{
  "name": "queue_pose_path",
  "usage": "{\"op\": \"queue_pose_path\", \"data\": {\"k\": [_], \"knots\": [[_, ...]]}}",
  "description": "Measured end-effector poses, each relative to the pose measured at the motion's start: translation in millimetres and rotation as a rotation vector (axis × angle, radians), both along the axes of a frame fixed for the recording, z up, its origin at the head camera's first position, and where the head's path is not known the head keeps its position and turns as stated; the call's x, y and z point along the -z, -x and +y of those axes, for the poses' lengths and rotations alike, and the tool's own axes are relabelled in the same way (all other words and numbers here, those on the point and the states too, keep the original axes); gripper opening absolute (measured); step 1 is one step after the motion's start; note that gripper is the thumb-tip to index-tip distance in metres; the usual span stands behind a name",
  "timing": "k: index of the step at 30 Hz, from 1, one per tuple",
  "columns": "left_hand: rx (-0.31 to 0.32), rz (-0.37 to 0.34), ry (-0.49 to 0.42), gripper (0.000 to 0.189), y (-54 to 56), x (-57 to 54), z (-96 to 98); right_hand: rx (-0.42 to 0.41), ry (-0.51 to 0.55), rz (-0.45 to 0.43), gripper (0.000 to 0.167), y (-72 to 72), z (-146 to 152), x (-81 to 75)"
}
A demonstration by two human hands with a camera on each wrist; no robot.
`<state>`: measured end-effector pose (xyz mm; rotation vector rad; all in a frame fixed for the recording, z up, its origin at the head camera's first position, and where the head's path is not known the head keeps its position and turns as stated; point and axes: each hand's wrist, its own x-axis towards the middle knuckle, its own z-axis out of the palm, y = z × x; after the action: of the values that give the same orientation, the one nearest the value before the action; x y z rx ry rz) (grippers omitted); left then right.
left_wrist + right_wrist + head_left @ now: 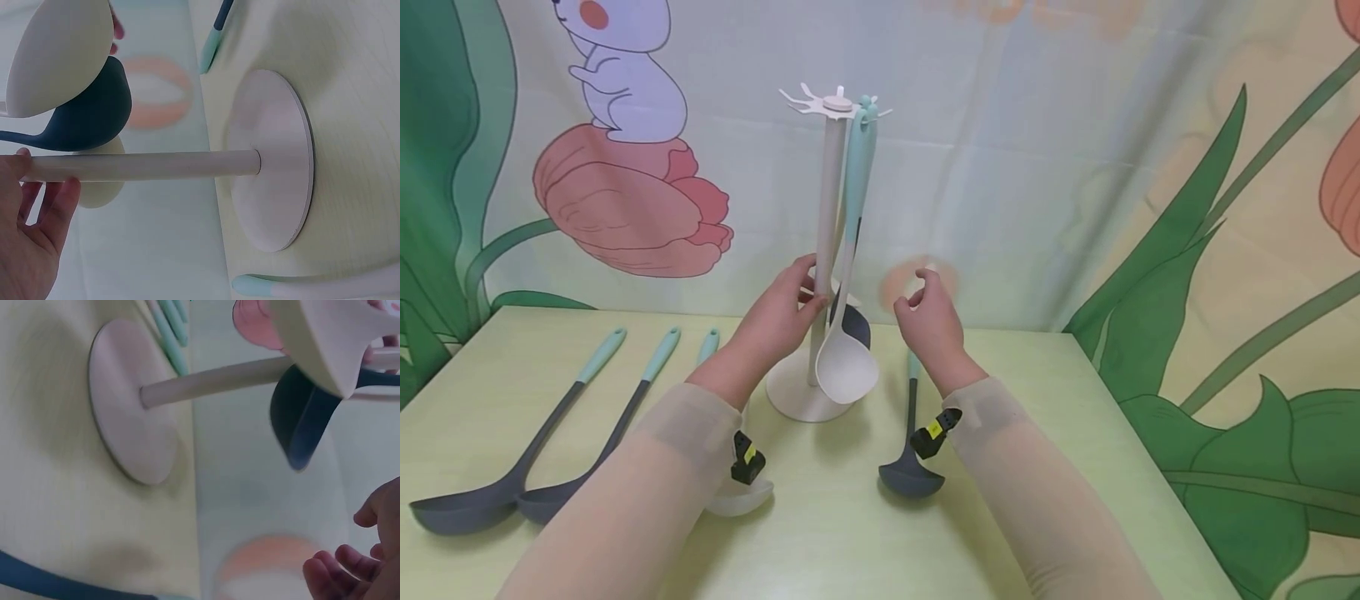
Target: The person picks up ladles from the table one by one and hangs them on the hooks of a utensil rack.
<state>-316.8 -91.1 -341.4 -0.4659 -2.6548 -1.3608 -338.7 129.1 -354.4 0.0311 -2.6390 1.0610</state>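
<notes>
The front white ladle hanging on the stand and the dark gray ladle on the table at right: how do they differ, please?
The white ladle hangs from the utensil stand, while the dark gray ladle lies on the table. The white ladle has a white bowl and shaft; the dark gray ladle's are dark gray. Both have mint-green handles.

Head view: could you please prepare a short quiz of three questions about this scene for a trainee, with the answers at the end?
1. Which hand grips the pole?
2. True or false: both hands hold something.
3. In the head view, what colour is the bowl of the ladle lying to the right of the base?
A) white
B) dark grey
C) red

Key:
1. The left hand.
2. False; the right hand is empty.
3. B
</notes>
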Motion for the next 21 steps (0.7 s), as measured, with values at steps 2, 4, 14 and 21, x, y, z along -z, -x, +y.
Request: {"op": "queue_pose_path", "data": {"k": [2, 4, 14, 21], "knots": [[-0.005, -0.008, 0.000, 0.060, -0.4, 0.0, 0.3, 0.012, -0.023, -0.069, 0.057, 2.8, 2.6, 6.3], [-0.009, -0.018, -0.003, 0.060, -0.9, -0.1, 0.7, 0.013, -0.053, -0.125, 0.060, 5.3, 5.7, 13.6], [-0.003, -0.020, -0.005, 0.057, -0.2, 1.3, 1.0, -0.046, -0.215, -0.422, 0.069, 14.5, 18.5, 44.0], [0.000, -0.007, -0.001, 0.056, 0.5, 1.7, -0.3, -0.054, -0.156, -0.621, 0.080, 18.1, 20.2, 56.9]]}}
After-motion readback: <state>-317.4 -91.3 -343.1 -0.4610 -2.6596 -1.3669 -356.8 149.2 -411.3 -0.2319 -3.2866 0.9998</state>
